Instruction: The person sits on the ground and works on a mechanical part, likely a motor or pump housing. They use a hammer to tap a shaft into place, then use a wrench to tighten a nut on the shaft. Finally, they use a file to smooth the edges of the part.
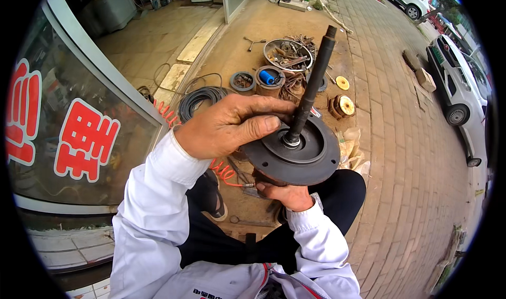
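Round plate (324,164), rod (314,77) standing fitted at centre (remaining work unclear); left hand (229,122), fingers spread; right hand (291,194) beneath, closure hidden.

**What Is Lying Around Us, by the Clock**

We are seeing a glass door (52,109) with large red lettering (80,136) standing at nine o'clock. At ten, a dark hose (191,106) is lying coiled. Towards twelve, a tin (268,90) is holding a blue cylinder (266,77), and nearer one, a metal bowl (266,55) is brimming with scrap. A yellow disc (342,83) is lying at two. White cars are standing between one and three, while brick paving (390,220) is stretching through four.
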The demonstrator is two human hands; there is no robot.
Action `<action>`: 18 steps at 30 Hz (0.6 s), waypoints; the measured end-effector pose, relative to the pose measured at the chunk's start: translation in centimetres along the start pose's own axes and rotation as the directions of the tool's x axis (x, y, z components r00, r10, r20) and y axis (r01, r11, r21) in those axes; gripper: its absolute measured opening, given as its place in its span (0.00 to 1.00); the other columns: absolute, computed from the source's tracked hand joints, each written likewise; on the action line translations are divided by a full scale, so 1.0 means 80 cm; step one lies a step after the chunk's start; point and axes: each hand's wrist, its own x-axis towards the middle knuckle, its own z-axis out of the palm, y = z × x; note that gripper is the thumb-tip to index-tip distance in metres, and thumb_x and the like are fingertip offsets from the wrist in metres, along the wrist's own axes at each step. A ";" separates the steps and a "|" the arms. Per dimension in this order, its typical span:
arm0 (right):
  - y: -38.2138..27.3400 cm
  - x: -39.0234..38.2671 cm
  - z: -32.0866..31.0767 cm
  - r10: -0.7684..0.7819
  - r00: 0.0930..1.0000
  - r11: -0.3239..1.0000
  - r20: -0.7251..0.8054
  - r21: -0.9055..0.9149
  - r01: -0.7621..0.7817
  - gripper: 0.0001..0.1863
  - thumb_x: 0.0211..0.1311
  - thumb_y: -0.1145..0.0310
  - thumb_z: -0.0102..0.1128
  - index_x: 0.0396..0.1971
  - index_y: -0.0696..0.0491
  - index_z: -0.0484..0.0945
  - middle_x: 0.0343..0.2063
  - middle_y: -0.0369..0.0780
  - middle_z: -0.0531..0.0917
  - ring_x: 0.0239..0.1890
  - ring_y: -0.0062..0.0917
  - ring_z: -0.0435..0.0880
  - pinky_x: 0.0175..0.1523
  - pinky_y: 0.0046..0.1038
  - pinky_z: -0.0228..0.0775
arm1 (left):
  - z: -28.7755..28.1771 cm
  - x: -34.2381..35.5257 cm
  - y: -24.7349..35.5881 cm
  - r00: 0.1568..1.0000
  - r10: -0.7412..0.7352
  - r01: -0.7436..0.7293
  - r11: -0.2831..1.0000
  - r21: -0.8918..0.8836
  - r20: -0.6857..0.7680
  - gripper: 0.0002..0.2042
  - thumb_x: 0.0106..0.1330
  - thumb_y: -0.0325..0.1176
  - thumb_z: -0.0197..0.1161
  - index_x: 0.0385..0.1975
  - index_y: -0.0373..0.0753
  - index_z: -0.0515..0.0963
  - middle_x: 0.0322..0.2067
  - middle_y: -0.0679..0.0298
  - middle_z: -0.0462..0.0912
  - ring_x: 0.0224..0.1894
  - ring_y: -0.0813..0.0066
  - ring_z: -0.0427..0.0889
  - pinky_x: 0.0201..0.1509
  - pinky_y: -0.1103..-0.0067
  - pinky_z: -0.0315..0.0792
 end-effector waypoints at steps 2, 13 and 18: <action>0.003 -0.005 0.002 0.123 0.992 0.973 0.020 0.192 -0.125 0.23 0.51 0.76 0.70 0.50 0.55 0.83 0.43 0.37 0.85 0.47 0.28 0.81 0.54 0.33 0.74 | 0.005 0.003 -0.011 0.997 0.077 -0.076 0.991 0.110 -0.003 0.20 0.78 0.34 0.61 0.64 0.29 0.76 0.55 0.59 0.85 0.58 0.72 0.81 0.66 0.75 0.72; -0.009 0.007 -0.001 0.025 0.994 0.964 -0.108 0.265 0.004 0.17 0.52 0.76 0.69 0.45 0.54 0.84 0.43 0.37 0.85 0.47 0.28 0.82 0.54 0.33 0.74 | 0.012 0.004 -0.012 0.990 0.140 -0.138 0.955 0.264 0.012 0.19 0.74 0.24 0.57 0.63 0.30 0.77 0.57 0.53 0.83 0.60 0.65 0.80 0.67 0.71 0.72; 0.017 0.011 0.006 -0.174 0.963 0.984 -0.204 -0.002 0.177 0.16 0.54 0.73 0.71 0.45 0.52 0.85 0.45 0.39 0.87 0.50 0.33 0.84 0.58 0.36 0.74 | 0.007 0.005 -0.008 0.999 0.043 -0.048 0.968 0.246 0.025 0.19 0.73 0.25 0.58 0.63 0.27 0.77 0.65 0.52 0.78 0.66 0.64 0.76 0.72 0.69 0.67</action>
